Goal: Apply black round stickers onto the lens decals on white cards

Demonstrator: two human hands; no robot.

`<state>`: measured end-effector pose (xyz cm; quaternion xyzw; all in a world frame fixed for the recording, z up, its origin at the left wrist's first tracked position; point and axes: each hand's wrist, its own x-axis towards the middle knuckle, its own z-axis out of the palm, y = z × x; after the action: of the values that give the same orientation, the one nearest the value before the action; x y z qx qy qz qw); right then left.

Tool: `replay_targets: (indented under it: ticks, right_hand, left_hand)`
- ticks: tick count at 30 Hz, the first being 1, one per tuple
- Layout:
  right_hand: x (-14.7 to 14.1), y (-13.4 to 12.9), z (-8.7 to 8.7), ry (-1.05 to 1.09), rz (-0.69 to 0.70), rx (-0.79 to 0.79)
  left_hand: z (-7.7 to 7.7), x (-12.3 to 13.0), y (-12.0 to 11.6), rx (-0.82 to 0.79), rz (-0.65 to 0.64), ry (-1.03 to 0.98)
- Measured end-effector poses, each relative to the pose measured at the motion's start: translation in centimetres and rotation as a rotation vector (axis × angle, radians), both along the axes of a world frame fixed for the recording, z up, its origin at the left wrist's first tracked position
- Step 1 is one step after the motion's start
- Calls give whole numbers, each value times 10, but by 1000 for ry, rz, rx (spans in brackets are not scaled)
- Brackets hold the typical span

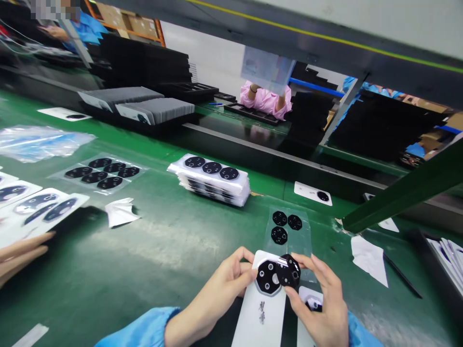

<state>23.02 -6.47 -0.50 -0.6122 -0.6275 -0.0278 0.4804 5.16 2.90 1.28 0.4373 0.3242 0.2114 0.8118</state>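
My left hand [224,290] pinches the upper left edge of a white phone back panel [249,320], which carries a black octagonal camera area [266,281] with several round openings and dark lettering below. Between the thumb and fingers of my right hand [323,294] is a glossy black octagonal camera lens cover [290,271]. It is tilted and overlaps the right side of the panel's camera area; whether they touch, I cannot tell. Partly hidden under my right hand lies a second white panel [306,332]. Just beyond, a clear film sheet [298,241] bears three black octagonal covers [279,218].
A stack of film sheets [213,185] stands mid-table, with another sheet of covers [99,173] to its left. At far left a co-worker's hand [23,258] holds several panels [45,212]. A green post [401,193] slants at right, near white paper [369,260] and a black stick [403,275].
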Motion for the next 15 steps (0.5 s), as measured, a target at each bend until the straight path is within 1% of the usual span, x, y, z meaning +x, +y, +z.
replay_targets:
  ticks: [6, 15]
  right_hand:
    - [0, 1, 5, -55, -21, -3]
    - [0, 1, 4, 6, 24, 1]
  left_hand:
    - [-1, 0, 0, -11, 9, -16]
    - [0, 1, 1, 0, 1, -22]
